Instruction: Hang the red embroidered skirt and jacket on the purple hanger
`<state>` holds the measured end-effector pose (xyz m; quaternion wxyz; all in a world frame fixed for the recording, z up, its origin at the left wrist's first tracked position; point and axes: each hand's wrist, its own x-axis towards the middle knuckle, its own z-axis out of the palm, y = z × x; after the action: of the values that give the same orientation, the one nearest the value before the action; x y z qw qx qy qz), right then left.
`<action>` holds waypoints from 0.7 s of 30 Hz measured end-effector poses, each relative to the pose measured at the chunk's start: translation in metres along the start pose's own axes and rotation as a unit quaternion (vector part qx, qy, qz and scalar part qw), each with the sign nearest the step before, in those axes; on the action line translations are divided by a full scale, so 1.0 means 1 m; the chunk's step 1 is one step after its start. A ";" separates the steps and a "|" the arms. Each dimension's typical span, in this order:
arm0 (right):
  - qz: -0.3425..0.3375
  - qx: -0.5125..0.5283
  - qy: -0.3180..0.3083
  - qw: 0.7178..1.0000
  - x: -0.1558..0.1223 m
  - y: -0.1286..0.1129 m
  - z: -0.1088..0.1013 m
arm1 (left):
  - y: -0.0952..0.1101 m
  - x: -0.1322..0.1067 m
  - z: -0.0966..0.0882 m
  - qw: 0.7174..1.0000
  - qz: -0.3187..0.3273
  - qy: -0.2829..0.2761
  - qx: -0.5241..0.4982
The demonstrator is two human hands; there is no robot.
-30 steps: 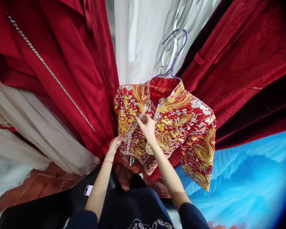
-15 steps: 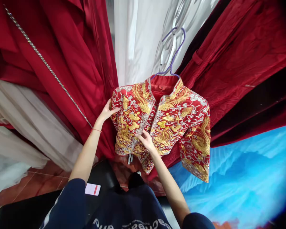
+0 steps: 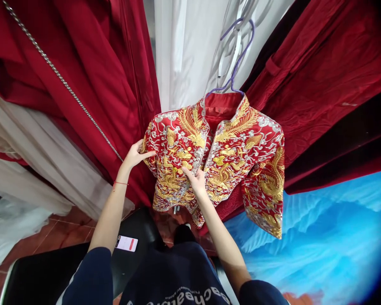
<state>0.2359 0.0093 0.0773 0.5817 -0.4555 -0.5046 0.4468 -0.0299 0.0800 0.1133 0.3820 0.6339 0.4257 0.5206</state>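
A short red jacket (image 3: 228, 163) with gold and silver embroidery hangs on a purple hanger (image 3: 233, 78), its collar upright and its front parted. My left hand (image 3: 139, 154) grips the sleeve on the left, thumb across the front and fingers mostly hidden behind the cloth. At the front edge, my right hand (image 3: 197, 182) pinches the jacket a little below mid-chest; its fingers go inside the opening, partly out of sight. The other sleeve (image 3: 265, 197) hangs loose on the right.
Dark red garments (image 3: 92, 67) hang to the left, with more red cloth (image 3: 330, 80) on the right. White metal scrollwork (image 3: 230, 51) stands behind the hanger. A phone (image 3: 127, 243) lies on a black seat (image 3: 139, 231). Blue painted fabric (image 3: 330, 228) fills the lower right.
My left hand has slid outward and down along the sleeve, which is pulled slightly to the left. My right hand still holds the front edge. The view has shifted a little.
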 end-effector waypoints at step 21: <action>0.110 -0.022 -0.142 0.983 -0.050 0.052 0.036 | 0.107 -0.028 -0.023 0.930 0.071 0.178 0.315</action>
<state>0.1921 -0.0268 0.0205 0.4410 -0.4532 -0.5384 0.5570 -0.0401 0.0179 0.2067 0.0430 0.6470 0.5829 0.4897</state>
